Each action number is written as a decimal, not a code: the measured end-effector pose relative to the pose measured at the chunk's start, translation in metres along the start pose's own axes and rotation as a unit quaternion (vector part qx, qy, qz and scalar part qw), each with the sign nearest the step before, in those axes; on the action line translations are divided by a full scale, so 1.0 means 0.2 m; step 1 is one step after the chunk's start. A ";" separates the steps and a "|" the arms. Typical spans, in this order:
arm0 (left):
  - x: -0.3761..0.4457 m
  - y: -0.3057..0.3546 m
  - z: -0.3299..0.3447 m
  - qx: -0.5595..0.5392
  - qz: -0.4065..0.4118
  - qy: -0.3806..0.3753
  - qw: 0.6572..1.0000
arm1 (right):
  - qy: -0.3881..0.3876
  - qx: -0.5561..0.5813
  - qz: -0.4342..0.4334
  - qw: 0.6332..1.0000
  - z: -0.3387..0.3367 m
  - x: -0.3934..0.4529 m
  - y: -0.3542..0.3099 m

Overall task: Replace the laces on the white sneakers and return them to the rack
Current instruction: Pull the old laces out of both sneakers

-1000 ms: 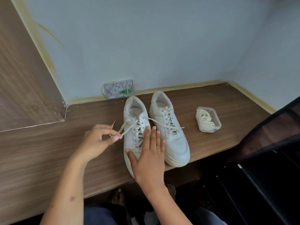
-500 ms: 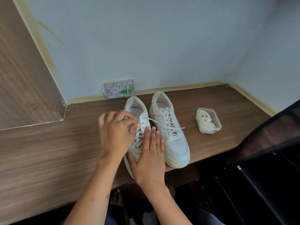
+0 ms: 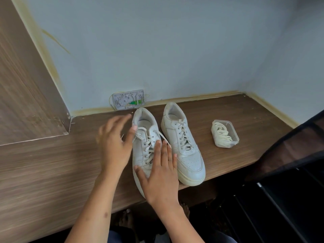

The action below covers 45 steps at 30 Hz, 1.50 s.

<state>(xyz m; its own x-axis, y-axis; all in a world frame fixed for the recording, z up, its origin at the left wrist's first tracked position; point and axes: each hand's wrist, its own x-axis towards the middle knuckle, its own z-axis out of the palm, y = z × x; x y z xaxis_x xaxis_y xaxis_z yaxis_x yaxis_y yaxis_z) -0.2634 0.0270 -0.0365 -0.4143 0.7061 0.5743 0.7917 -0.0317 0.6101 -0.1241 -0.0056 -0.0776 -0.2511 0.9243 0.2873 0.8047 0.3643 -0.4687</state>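
White sneakers: the near-left sneaker (image 3: 145, 148) lies under both hands. The right hand (image 3: 160, 174) rests flat on its toe and lower lacing, fingers (image 3: 164, 151) straight and close together, thumb spread to the left, holding the shoe down and gripping nothing. The left hand (image 3: 112, 144) is at the shoe's left side near the collar, its fingers (image 3: 121, 121) spread and blurred, thumb touching the upper eyelet area; no lace is seen clamped in it, and whether it touches one cannot be told. The old lace (image 3: 149, 149) is threaded through the lower eyelets, loosened at the top, with one free end lying across toward the other shoe. The right sneaker (image 3: 182, 146) stands just beside it, touching or nearly so, fully laced and untouched. Both sit on the wooden counter (image 3: 52, 163) with heels toward the wall and toes at the front edge. The replacement laces (image 3: 222, 132) lie bundled in an open clear container (image 3: 234, 137), apart to the right of the shoes. A dark rack (image 3: 289, 172) shows at the right edge. Assessment: the task is at an early stage. Unlacing of the first shoe is begun but not complete; the second shoe is unstarted; no new lace is fitted; return to the rack is outstanding.
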 end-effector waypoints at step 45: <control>0.08 -0.08 0.09 -0.025 0.018 -0.055 0.998 | -0.037 -0.002 0.011 0.999 -0.02 0.00 -0.01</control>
<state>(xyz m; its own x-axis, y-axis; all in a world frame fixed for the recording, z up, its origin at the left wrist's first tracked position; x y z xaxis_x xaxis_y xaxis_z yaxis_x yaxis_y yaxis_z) -0.2758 0.0515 -0.0460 -0.3315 0.7768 0.5354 0.7811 -0.0923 0.6176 -0.1242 -0.0064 -0.0721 -0.2715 0.9382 0.2145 0.8126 0.3429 -0.4713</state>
